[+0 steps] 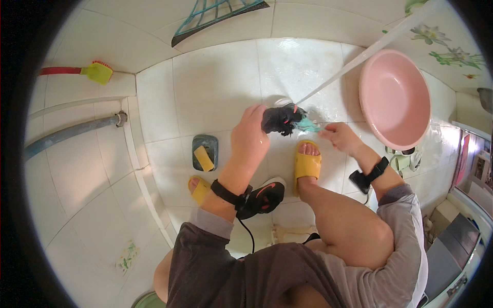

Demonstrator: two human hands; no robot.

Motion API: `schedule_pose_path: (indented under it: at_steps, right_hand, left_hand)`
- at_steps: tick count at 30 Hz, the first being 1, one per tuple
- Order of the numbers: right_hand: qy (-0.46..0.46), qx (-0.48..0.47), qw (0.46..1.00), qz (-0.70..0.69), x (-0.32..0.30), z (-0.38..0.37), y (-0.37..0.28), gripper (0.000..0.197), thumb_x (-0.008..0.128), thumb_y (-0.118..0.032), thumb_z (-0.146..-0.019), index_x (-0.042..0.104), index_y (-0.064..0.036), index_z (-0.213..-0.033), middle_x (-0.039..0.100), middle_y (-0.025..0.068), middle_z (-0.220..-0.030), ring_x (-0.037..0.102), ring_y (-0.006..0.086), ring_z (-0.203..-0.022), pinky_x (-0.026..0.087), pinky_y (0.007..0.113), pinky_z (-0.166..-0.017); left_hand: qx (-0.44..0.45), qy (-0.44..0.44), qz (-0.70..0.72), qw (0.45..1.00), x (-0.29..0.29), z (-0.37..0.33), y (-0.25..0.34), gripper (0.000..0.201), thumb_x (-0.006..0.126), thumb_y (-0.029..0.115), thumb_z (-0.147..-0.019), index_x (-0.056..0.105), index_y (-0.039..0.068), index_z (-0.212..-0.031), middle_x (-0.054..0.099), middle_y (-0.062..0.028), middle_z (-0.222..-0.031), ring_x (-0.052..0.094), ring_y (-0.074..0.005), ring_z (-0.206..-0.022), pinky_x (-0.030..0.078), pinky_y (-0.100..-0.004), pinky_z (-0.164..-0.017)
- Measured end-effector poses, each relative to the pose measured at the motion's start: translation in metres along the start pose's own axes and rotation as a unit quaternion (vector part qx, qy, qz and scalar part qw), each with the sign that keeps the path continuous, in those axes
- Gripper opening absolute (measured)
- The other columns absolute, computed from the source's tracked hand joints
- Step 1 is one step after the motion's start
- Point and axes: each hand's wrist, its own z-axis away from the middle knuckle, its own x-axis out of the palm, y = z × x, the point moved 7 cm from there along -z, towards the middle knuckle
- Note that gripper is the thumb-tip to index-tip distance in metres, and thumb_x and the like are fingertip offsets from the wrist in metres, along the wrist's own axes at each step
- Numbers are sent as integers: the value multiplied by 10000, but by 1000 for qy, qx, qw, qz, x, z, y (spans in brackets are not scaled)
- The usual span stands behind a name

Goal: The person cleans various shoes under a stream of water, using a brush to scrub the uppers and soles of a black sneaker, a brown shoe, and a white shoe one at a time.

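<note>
My left hand (251, 131) is closed round a wet black shoe (279, 119) with orange-red details, held above the tiled floor. A pale sole edge shows at its far side. My right hand (341, 137) has its fingers closed on the end of a teal brush (307, 124), whose head lies against the shoe's right end. Just how the bristles touch the shoe is hard to make out. A second black shoe (268, 198) with an orange mark and white sole rests on the floor near my left forearm, which partly covers it.
A yellow soap bar (204, 158) lies in a dark soap dish (211, 145) at left. A pink basin (395, 100) stands at right. A long white streak, water or pole, slants down to the shoe. A green-headed brush (99, 73) is at far left. Yellow slippers (308, 165) are on my feet.
</note>
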Motion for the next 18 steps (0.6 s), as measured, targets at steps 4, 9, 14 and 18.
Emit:
schedule_pose_path:
  at_steps: [4,9,14,18]
  right_hand:
    - [-32,3,999,-20,20,7,-3,404,659,-359,-873,653,28,-988,566,45,-683,509,124,-548,410,290,-496]
    - [115,-33,971,207,-6,12,-25,441,641,-404,-855,671,-11,-1056,672,227,-971,658,342,-895,499,417,-773]
    - [-19,-4,994,111,6,0,-2,446,636,-405,-860,671,-14,-1069,681,211,-950,666,318,-861,504,390,-748]
    - [196,-126,908,349,-28,9,-38,344,639,-382,-845,671,-43,-892,670,147,-763,649,323,-678,508,398,-650]
  left_hand:
    - [-13,14,-3,1000,-7,-1,-10,376,532,-44,-750,598,44,-1110,611,-125,-1133,611,-348,-972,513,-411,-801]
    - [-7,18,-6,1000,-4,1,-6,374,536,-41,-748,607,54,-1103,613,-114,-1141,616,-341,-967,514,-404,-804]
    - [-24,5,27,999,-5,-1,-12,367,543,-33,-744,608,49,-1095,620,-129,-1117,608,-359,-968,506,-408,-818]
    - [-38,-2,45,998,-6,2,-12,365,532,-35,-737,609,29,-1088,625,-166,-1084,600,-377,-978,499,-410,-834]
